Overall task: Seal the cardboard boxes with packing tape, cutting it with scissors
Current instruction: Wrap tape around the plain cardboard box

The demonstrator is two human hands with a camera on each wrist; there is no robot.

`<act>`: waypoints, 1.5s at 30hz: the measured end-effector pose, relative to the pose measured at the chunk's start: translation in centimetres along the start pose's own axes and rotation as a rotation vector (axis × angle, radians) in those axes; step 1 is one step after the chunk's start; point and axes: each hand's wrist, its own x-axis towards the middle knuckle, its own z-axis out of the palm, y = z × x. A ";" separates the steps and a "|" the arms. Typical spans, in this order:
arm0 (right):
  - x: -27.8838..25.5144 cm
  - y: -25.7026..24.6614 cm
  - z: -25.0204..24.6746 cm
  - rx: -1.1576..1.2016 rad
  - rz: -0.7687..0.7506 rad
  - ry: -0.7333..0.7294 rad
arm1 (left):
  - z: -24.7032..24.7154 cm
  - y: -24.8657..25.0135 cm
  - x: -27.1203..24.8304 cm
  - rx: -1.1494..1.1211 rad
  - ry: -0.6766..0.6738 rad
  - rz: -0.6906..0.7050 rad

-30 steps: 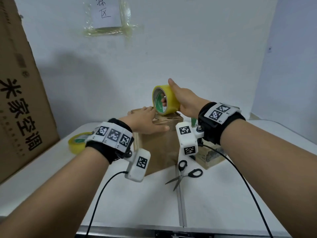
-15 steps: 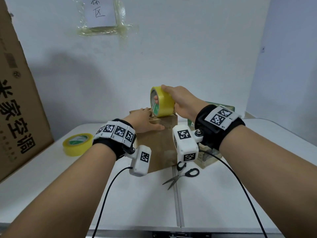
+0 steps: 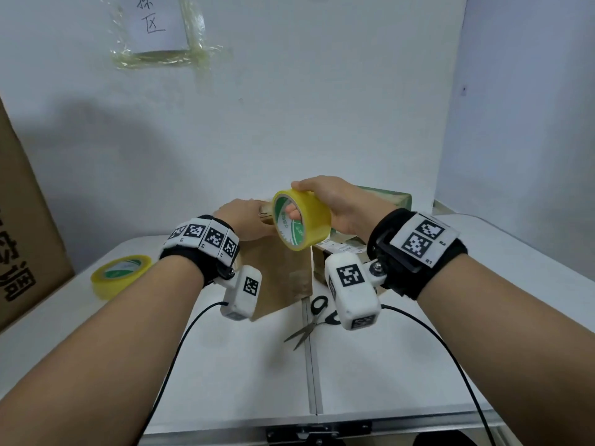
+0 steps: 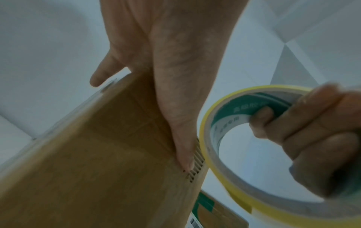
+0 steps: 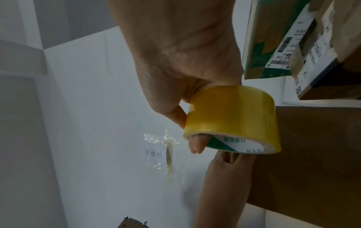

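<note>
While right hand (image 3: 338, 204) grips tape roll (image 3: 302, 220)

Head view bright, soft wall shadows — wrist views dim, blurred.

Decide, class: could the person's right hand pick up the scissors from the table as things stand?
Probably not yet. The right hand grips a tape roll with fingers through its core, so it is occupied. The scissors lie uncovered on the table below that wrist; otherwise the way looks free.

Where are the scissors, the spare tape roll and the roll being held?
scissors (image 3: 309, 323), head view, near the pivot.
spare tape roll (image 3: 119, 276), head view, top face.
held tape roll (image 3: 314, 217), head view, yellow outer band.
</note>
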 end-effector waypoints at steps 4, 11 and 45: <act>0.0 -0.1 -0.1 -0.004 0.031 -0.010 | -0.6 -0.1 1.0 0.034 -0.004 -0.068; 0.2 -0.6 -0.8 -0.044 0.063 -0.018 | -0.8 0.4 2.0 0.109 -0.008 0.013; 0.1 3.2 -0.8 -0.004 -0.032 0.048 | -0.5 1.1 1.2 -0.066 -0.132 0.264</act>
